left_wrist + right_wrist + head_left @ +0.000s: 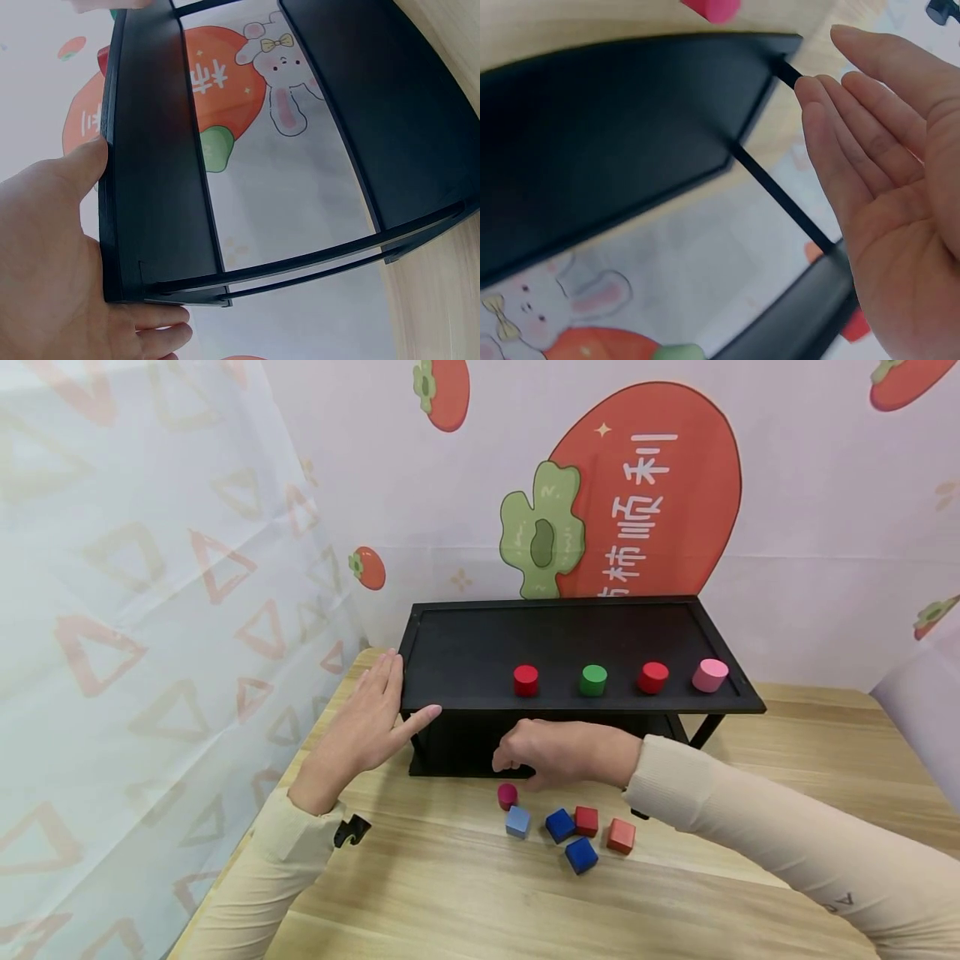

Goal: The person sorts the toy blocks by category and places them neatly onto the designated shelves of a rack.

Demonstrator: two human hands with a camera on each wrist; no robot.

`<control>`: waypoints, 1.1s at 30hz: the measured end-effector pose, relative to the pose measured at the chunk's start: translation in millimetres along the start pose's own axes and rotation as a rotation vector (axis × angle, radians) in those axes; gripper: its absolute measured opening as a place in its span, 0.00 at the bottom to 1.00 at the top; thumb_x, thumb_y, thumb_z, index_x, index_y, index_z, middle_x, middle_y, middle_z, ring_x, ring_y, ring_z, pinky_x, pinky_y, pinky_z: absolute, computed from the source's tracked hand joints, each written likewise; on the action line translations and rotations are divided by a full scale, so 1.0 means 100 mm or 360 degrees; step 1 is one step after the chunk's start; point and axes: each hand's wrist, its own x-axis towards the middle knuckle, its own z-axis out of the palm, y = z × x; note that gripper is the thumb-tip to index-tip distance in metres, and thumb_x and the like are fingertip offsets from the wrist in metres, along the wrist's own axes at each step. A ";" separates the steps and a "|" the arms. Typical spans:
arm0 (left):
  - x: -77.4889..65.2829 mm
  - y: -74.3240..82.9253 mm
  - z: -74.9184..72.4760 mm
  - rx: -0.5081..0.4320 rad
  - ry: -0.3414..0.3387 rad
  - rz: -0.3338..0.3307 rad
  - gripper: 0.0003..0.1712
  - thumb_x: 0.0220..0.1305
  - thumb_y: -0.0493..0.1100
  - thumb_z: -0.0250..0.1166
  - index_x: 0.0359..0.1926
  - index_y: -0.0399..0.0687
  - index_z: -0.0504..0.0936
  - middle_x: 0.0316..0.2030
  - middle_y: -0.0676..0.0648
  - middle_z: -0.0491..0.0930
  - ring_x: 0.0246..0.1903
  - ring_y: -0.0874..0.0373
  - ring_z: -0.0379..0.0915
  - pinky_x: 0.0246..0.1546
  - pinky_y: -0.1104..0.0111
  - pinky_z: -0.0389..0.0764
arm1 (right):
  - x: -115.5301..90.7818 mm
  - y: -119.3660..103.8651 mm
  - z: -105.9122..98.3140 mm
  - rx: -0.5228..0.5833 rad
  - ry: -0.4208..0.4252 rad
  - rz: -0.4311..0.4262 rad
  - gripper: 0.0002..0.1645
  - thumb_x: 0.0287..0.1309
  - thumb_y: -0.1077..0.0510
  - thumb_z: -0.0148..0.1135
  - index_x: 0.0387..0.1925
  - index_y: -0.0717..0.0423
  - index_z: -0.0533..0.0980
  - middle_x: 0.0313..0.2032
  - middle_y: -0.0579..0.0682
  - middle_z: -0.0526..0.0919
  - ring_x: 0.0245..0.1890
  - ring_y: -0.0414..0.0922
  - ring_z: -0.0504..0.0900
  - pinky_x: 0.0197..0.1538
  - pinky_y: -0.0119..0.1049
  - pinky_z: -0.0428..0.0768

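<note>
A black two-tier shelf (480,643) stands on the table. My left hand (363,718) rests against its left end, fingers straight along the side and thumb at the front edge. In the left wrist view, fingertips (166,337) show past the shelf's end. My right hand (558,752) hovers before the shelf's front opening, just above a magenta cylinder (507,796). The right wrist view shows its fingers (877,124) loosely bent with nothing between them. On the top board stand a red cylinder (526,681), a green one (593,681), another red one (653,677) and a pink one (709,675).
Nearer me on the wooden table (420,893) lie a light blue cube (517,822), two dark blue cubes (581,855), a red cube (587,821) and a coral cube (621,836). A patterned cloth (420,485) hangs behind the shelf and along the left.
</note>
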 end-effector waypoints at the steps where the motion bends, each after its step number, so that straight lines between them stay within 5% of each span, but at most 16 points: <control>1: 0.00 0.00 0.00 0.0000 0.0001 0.0002 0.61 0.77 0.73 0.50 0.84 0.33 0.36 0.86 0.35 0.36 0.86 0.41 0.31 0.86 0.46 0.40 | 0.01 0.02 0.04 0.0005 0.0009 -0.0005 0.25 0.61 0.64 0.76 0.60 0.56 0.84 0.58 0.52 0.88 0.53 0.44 0.89 0.57 0.33 0.89; 8: 0.00 0.00 0.00 -0.0006 0.0003 0.0006 0.61 0.77 0.73 0.50 0.84 0.33 0.36 0.85 0.35 0.36 0.86 0.41 0.31 0.86 0.45 0.41 | 0.12 0.17 0.30 0.0047 0.0044 0.0006 0.21 0.63 0.64 0.75 0.58 0.58 0.84 0.55 0.55 0.89 0.51 0.48 0.88 0.55 0.32 0.89; 17: 0.00 0.01 0.00 -0.0005 -0.0002 -0.0003 0.60 0.77 0.72 0.51 0.84 0.33 0.36 0.85 0.35 0.36 0.86 0.41 0.31 0.86 0.45 0.41 | 0.25 0.31 0.56 -0.0003 0.0056 0.0027 0.17 0.63 0.62 0.75 0.53 0.54 0.85 0.47 0.51 0.89 0.42 0.42 0.84 0.51 0.25 0.87; 33: -0.01 0.01 0.00 0.0004 0.0006 -0.0002 0.60 0.77 0.72 0.50 0.84 0.33 0.36 0.86 0.35 0.36 0.86 0.41 0.31 0.86 0.46 0.41 | 0.40 0.34 0.75 -0.0092 0.0028 0.0125 0.17 0.61 0.65 0.75 0.50 0.50 0.85 0.46 0.47 0.87 0.39 0.36 0.79 0.47 0.24 0.86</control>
